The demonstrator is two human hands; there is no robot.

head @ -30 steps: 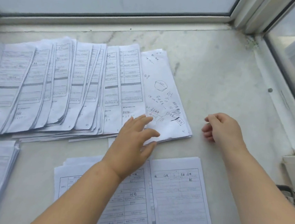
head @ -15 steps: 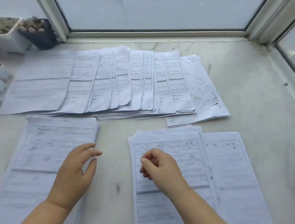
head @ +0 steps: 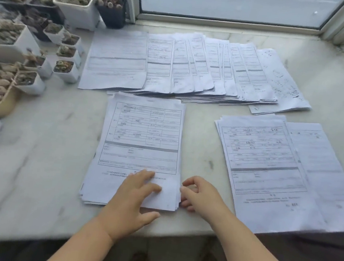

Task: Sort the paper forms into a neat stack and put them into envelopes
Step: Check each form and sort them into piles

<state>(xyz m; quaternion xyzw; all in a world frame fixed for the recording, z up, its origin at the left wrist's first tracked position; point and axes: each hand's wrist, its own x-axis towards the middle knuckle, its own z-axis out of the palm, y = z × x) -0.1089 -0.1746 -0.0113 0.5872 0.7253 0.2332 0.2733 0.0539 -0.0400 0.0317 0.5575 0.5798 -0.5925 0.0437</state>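
while left hand (head: 133, 200) lies flat on the form stack (head: 141, 140), right hand (head: 200, 195) curls empty beside its ragged white edge.

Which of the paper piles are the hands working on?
The near-left stack: the left hand rests on it, the right hand touches its edge.
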